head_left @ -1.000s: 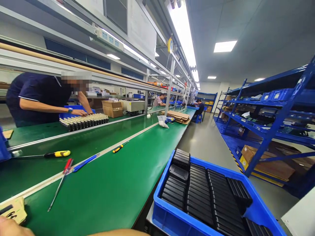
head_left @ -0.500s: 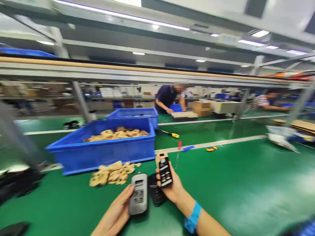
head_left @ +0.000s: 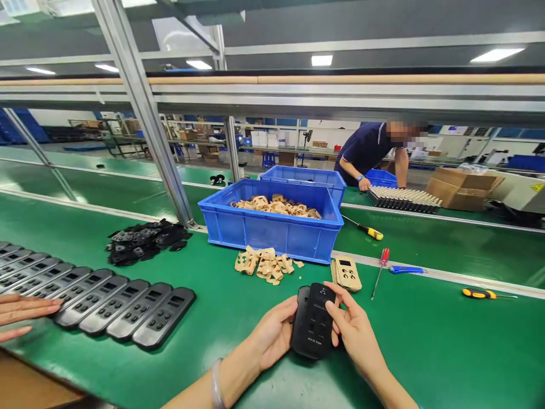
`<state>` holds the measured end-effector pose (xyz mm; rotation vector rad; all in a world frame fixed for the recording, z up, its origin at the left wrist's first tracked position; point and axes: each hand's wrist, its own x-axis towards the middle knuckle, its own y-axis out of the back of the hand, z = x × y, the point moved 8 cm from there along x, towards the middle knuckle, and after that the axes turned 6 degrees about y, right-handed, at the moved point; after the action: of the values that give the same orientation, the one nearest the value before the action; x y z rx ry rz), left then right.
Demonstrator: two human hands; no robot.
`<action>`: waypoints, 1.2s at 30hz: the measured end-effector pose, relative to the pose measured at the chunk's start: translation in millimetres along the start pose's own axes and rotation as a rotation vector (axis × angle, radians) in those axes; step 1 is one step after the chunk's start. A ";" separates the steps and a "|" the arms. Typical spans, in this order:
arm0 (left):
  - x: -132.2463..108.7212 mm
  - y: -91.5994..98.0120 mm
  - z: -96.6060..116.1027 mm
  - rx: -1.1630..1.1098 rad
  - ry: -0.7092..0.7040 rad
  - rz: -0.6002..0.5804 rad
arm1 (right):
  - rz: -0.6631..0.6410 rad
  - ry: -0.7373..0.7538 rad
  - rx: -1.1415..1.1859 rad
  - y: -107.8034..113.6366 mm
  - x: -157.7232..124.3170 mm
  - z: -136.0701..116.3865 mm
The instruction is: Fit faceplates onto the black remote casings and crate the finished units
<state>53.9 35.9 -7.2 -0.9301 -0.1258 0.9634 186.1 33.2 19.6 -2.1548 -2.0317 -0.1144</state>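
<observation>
Both my hands hold one black remote-control shell (head_left: 313, 321) just above the green belt (head_left: 447, 346). My left hand (head_left: 272, 335) grips its left edge and my right hand (head_left: 355, 329) grips its right edge, fingers on the front face. A second black piece sits behind the shell, partly hidden. Tan keypad sheets (head_left: 347, 272) lie just beyond my right hand. A loose heap of tan keypads (head_left: 266, 263) lies in front of a blue bin (head_left: 272, 230) filled with more of them.
A row of several black shells (head_left: 97, 298) lies at the left, with another person's fingers (head_left: 23, 315) touching its near end. A pile of black parts (head_left: 142, 241) sits by a metal post (head_left: 145, 113). Screwdrivers (head_left: 378, 270) lie at the right. A co-worker (head_left: 372, 150) bends over a tray across the line.
The view swung left along the belt. Half a second ago my hands held separate pieces, a grey one and a black one; now both hands hold one black shell.
</observation>
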 end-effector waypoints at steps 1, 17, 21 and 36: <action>0.0 -0.6 -0.3 0.000 0.001 -0.004 | -0.014 -0.001 -0.022 -2.1 -1.0 0.4; -1.5 0.3 -4.2 -0.010 -0.019 -0.009 | -0.027 0.054 -0.195 -5.7 -4.6 10.5; -4.0 -6.4 -2.7 0.067 -0.052 -0.042 | -0.001 0.056 -0.207 -3.8 -6.4 12.0; -13.5 -19.6 0.0 0.255 -0.054 -0.111 | -0.086 -0.022 -0.378 -6.8 -7.1 6.7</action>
<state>58.5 21.2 11.0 -0.6566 -0.0964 0.8782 178.5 27.8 12.2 -2.2785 -2.2672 -0.5281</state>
